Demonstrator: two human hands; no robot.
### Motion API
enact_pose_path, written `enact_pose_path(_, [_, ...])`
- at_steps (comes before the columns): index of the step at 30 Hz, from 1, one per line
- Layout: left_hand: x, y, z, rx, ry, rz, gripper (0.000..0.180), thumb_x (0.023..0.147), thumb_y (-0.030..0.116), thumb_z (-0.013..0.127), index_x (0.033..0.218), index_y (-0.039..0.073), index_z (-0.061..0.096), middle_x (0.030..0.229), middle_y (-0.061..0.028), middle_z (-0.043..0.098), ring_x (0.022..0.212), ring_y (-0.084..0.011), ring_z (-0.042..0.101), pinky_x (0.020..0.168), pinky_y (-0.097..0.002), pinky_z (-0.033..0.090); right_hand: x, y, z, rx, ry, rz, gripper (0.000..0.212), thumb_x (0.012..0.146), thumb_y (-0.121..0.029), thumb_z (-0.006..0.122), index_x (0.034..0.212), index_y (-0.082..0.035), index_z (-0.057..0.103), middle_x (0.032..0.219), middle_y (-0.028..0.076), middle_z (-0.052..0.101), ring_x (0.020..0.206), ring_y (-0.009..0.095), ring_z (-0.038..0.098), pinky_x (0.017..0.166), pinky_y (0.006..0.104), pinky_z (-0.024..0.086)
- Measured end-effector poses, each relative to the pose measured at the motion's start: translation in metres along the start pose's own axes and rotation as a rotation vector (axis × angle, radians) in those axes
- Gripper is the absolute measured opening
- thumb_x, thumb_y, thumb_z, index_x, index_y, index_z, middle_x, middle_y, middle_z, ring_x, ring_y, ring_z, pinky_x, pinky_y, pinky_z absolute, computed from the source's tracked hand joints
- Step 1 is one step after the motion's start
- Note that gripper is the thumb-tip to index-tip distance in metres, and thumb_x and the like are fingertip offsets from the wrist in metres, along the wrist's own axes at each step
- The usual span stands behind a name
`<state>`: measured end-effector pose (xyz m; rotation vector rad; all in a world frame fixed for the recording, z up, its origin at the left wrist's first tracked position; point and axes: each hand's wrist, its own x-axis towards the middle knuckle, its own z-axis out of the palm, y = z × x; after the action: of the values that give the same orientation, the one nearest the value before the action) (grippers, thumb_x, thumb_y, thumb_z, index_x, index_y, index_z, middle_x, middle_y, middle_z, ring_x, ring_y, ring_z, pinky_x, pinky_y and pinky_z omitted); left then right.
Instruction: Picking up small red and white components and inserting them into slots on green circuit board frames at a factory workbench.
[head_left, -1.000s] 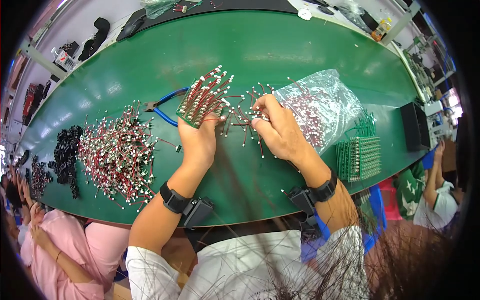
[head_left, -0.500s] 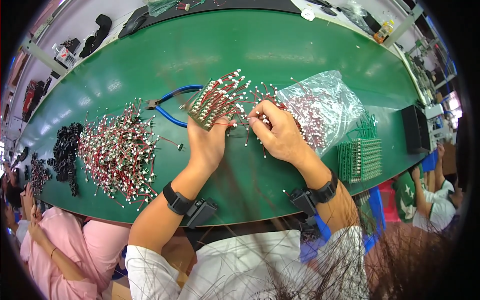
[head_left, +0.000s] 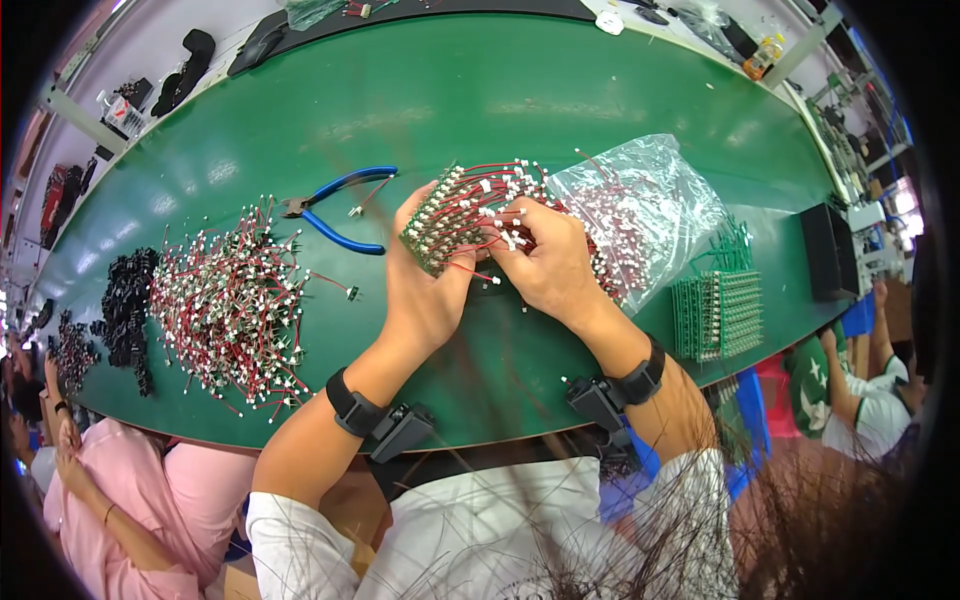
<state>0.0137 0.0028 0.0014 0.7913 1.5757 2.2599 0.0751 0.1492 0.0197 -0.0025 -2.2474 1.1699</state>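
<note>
My left hand is closed round a green circuit board panel, tilted up, with rows of white connectors and many red wire leads trailing to the right. My right hand is closed in a pinch at the panel's right side, among the red wires and white plugs. Its fingertips hold a wire lead, partly hidden. Just beyond the right hand lies a clear plastic bag full of red leads with white plugs. Blue-handled cutters rest to the left of the panel, jaws pointing left, with a loose lead between the handles.
On the green table, a heap of red leads lies left, beside black parts. Stacked green boards stand right, near a black bin. A person in pink sits at left; another person is at far right.
The panel in my left hand has turned and moved slightly right. My right hand has come from the wires by the bag to the panel's side.
</note>
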Motion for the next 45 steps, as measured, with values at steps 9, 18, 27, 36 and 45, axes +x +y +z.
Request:
enact_pose_path(9, [-0.001, -0.007, -0.005, 0.179, -0.004, 0.041, 0.058, 0.091, -0.001, 0.061, 0.141, -0.003, 0.034, 0.129, -0.0135, 0.055, 0.115, -0.0186, 0.057, 0.1, -0.0331, 0.046, -0.003, 0.005, 0.003, -0.025, 0.006, -0.029, 0.015, 0.082, -0.006, 0.07, 0.093, 0.003, 0.066, 0.074, 0.015, 0.067, 0.06, 0.024, 0.067, 0.055, 0.0334, 0.051])
enact_pose_path(18, [-0.001, 0.007, 0.008, -0.053, 0.032, -0.017, 0.06, 0.088, -0.001, 0.063, 0.141, -0.001, 0.036, 0.127, -0.0136, 0.057, 0.115, -0.0199, 0.058, 0.099, -0.0341, 0.046, -0.003, 0.003, 0.004, -0.093, 0.026, -0.055, 0.018, 0.077, -0.002, 0.07, 0.094, 0.002, 0.067, 0.078, 0.016, 0.068, 0.063, 0.029, 0.066, 0.059, 0.0365, 0.052])
enact_pose_path(27, [0.0, -0.007, -0.004, 0.362, 0.007, 0.156, 0.06, 0.086, -0.002, 0.062, 0.14, -0.001, 0.037, 0.126, -0.0163, 0.057, 0.116, -0.0253, 0.058, 0.1, -0.0355, 0.045, -0.002, -0.001, 0.003, -0.17, 0.007, -0.063, 0.022, 0.074, 0.0, 0.071, 0.095, 0.001, 0.067, 0.085, 0.017, 0.068, 0.073, 0.036, 0.068, 0.065, 0.0409, 0.054])
enact_pose_path(36, [-0.002, -0.004, -0.001, 0.239, -0.005, 0.142, 0.06, 0.084, -0.007, 0.06, 0.14, -0.002, 0.037, 0.122, -0.0158, 0.059, 0.11, -0.023, 0.061, 0.096, -0.0344, 0.048, 0.0, -0.01, 0.003, -0.134, 0.028, -0.123, 0.02, 0.071, -0.003, 0.074, 0.09, 0.002, 0.067, 0.081, 0.019, 0.067, 0.071, 0.038, 0.066, 0.064, 0.0433, 0.053])
enact_pose_path(45, [-0.001, -0.002, -0.004, 0.315, -0.049, 0.17, 0.064, 0.082, -0.008, 0.059, 0.142, -0.002, 0.036, 0.12, -0.0159, 0.06, 0.106, -0.0225, 0.062, 0.092, -0.0333, 0.049, 0.0, -0.005, -0.001, -0.209, 0.01, -0.143, 0.019, 0.07, -0.004, 0.075, 0.087, 0.0, 0.067, 0.078, 0.018, 0.066, 0.07, 0.039, 0.065, 0.062, 0.0443, 0.052])
